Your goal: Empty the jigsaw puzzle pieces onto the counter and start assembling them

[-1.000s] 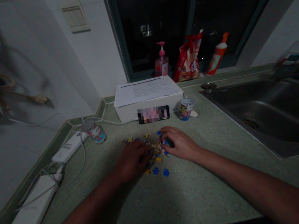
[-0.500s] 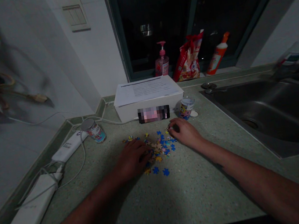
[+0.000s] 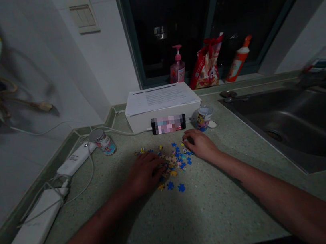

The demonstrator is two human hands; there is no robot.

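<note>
Many small jigsaw puzzle pieces (image 3: 171,162), mostly blue and yellow, lie in a loose pile on the speckled green countertop (image 3: 212,212). My left hand (image 3: 145,174) rests palm down on the near left of the pile, its fingertips among the pieces. My right hand (image 3: 200,146) sits at the pile's far right edge with curled fingers. Its fingertips touch the pieces there, and I cannot tell if they pinch one. Two loose blue pieces (image 3: 181,187) lie apart, near the front.
A white box (image 3: 162,119) topped with printed paper stands behind the pieces, with a pixelated phone (image 3: 168,124) against it. Small cans (image 3: 103,142) stand on both sides. A steel sink (image 3: 288,128) lies right; white power strips (image 3: 30,233) lie left.
My right hand has moved from over the pile towards its far right edge, uncovering blue pieces. My left hand has stayed in place.
</note>
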